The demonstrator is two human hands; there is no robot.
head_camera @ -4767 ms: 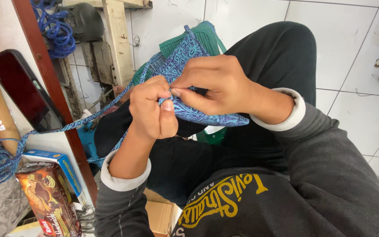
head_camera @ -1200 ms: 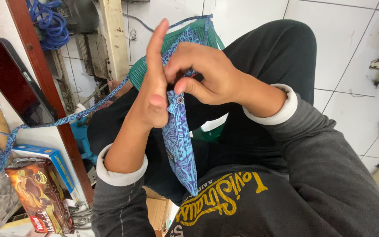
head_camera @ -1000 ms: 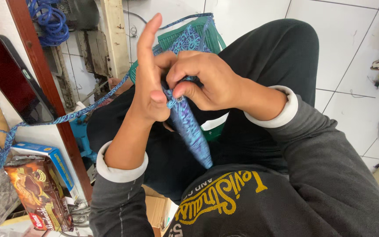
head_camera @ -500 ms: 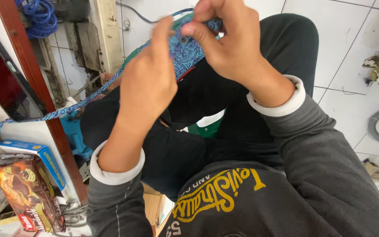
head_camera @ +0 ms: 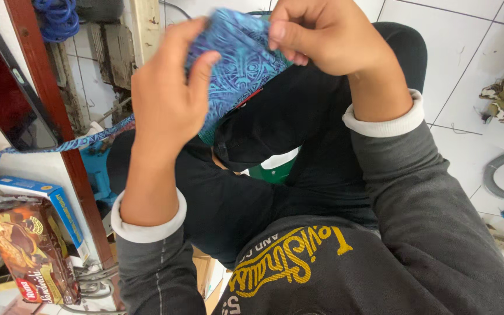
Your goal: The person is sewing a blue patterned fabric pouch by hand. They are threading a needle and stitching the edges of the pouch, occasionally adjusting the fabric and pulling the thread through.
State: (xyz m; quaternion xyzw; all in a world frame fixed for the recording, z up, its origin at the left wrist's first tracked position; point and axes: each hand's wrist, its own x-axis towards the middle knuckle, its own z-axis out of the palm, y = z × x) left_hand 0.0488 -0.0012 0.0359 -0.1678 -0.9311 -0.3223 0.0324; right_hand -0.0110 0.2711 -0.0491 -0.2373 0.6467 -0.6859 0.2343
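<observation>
Both hands grip blue cloth (head_camera: 237, 64) up high, left hand (head_camera: 167, 99) at 9 o'clock, right hand (head_camera: 319, 35) pinching at 1, prob. to keep it taut w/ cord (head_camera: 59, 146) trailing.

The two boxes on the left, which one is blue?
The blue box is the flatter one lying farther back, by the red post. The brown box in front of it shows a chocolate snack picture.
</observation>
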